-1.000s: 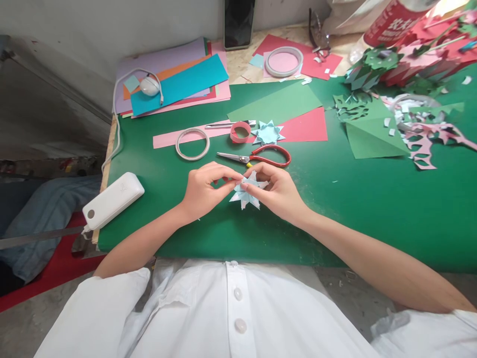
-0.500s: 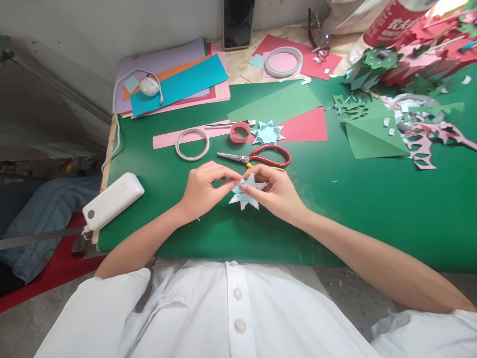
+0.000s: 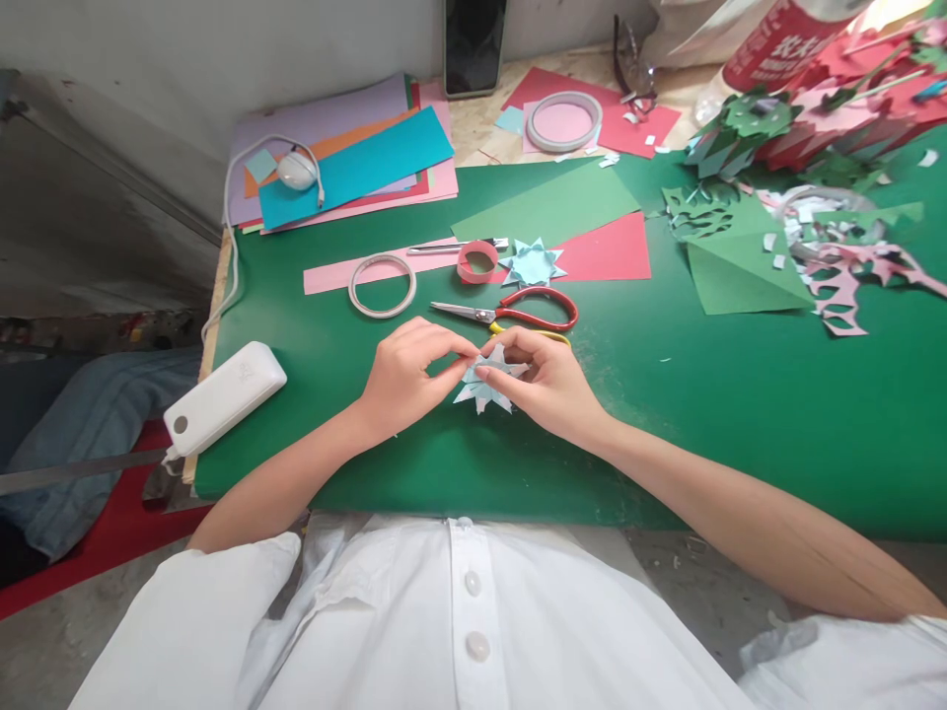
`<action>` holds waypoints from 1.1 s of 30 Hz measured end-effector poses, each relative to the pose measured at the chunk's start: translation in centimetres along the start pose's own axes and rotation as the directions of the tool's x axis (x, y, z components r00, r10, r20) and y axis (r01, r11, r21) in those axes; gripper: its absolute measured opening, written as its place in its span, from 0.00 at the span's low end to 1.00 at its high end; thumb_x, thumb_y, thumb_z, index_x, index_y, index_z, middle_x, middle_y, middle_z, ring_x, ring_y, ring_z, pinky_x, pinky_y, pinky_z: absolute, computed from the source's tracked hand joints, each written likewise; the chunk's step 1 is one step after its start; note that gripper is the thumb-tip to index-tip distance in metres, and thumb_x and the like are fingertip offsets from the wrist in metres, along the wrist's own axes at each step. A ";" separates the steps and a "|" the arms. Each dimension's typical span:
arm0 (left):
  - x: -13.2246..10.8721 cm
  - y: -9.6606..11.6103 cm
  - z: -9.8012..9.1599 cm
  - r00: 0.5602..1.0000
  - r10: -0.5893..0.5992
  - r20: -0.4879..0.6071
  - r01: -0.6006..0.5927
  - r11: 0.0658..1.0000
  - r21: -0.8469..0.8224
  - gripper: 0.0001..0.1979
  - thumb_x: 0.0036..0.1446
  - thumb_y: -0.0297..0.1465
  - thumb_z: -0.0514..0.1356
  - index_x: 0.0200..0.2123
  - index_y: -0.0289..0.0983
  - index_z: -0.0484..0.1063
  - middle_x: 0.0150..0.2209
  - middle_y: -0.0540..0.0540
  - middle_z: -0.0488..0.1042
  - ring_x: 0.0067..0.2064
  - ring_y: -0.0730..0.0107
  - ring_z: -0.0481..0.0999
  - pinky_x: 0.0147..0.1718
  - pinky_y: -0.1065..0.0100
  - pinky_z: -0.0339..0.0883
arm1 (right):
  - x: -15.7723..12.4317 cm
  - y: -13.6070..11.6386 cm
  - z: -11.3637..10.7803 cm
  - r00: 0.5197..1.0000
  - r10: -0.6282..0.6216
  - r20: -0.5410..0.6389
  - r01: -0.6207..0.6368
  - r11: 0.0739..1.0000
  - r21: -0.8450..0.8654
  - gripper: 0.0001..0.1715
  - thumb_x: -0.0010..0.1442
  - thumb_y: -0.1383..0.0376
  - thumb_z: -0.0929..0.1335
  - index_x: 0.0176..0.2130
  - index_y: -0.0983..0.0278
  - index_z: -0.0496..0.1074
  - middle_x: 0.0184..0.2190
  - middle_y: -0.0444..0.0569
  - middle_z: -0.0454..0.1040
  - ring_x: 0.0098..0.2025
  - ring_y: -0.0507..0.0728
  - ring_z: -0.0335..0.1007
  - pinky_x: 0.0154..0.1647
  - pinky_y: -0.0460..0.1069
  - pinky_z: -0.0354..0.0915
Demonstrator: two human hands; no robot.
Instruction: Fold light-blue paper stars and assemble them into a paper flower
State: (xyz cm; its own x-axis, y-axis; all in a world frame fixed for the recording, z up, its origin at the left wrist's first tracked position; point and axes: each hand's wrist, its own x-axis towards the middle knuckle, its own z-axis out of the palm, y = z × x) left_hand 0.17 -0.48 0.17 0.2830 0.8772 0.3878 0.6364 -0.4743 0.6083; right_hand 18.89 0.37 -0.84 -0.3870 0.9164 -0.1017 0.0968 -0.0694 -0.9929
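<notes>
A pale blue paper star (image 3: 484, 388) lies on the green table cover (image 3: 725, 394) near its front edge. My left hand (image 3: 406, 380) pinches the star's upper left point between thumb and forefinger. My right hand (image 3: 551, 385) pinches the star's top from the right side, fingers curled over it. Both hands rest on the cover. Just beyond them lie red-handled scissors (image 3: 518, 312), blades pointing left. A second pale blue paper star (image 3: 533, 262) sits further back, beside a small pink tape roll (image 3: 477, 261).
A white tape ring (image 3: 382, 285) lies on a pink strip. A white power bank (image 3: 224, 396) with a cable sits at the left edge. Coloured paper sheets (image 3: 347, 158) are stacked at the back left. Green and pink cut-outs (image 3: 814, 237) crowd the right. A phone (image 3: 473, 44) stands at the back.
Both hands and the star have shifted very slightly away from me; the pinch on the star stays the same.
</notes>
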 end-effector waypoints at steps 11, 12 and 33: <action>0.2 0.0 -0.2 1.000 -0.008 0.003 0.008 0.999 0.035 0.04 0.59 0.29 0.64 0.31 0.40 0.78 0.31 0.51 0.81 0.34 0.72 0.75 0.37 0.69 0.68 | -0.2 0.0 0.1 0.998 -0.062 -0.031 0.060 0.997 -0.040 0.12 0.57 0.58 0.73 0.35 0.63 0.70 0.27 0.43 0.71 0.27 0.49 0.66 0.26 0.45 0.65; 0.2 0.1 -0.3 0.999 -0.044 0.007 0.044 0.999 0.019 0.03 0.58 0.29 0.65 0.31 0.40 0.78 0.30 0.52 0.81 0.34 0.72 0.75 0.37 0.69 0.68 | -0.3 0.0 0.1 0.997 -0.075 -0.028 0.073 0.996 -0.056 0.11 0.57 0.59 0.72 0.35 0.63 0.70 0.28 0.43 0.72 0.28 0.50 0.67 0.27 0.45 0.65; 1.0 -0.4 -1.4 0.905 -0.219 0.364 0.324 0.909 -0.260 0.06 0.58 0.34 0.62 0.32 0.37 0.75 0.41 0.46 0.81 0.44 0.66 0.76 0.40 0.67 0.67 | -0.4 0.2 -0.2 0.936 -0.349 0.035 0.344 0.894 -0.288 0.02 0.59 0.69 0.69 0.35 0.63 0.71 0.25 0.40 0.72 0.24 0.46 0.62 0.24 0.42 0.60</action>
State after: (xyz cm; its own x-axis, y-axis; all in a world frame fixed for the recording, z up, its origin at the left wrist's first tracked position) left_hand -0.78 0.51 1.33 0.3784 0.9250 -0.0344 0.4840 -0.1661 0.8591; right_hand 19.24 0.10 -1.03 -0.4287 0.8684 0.2491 0.2173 0.3668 -0.9046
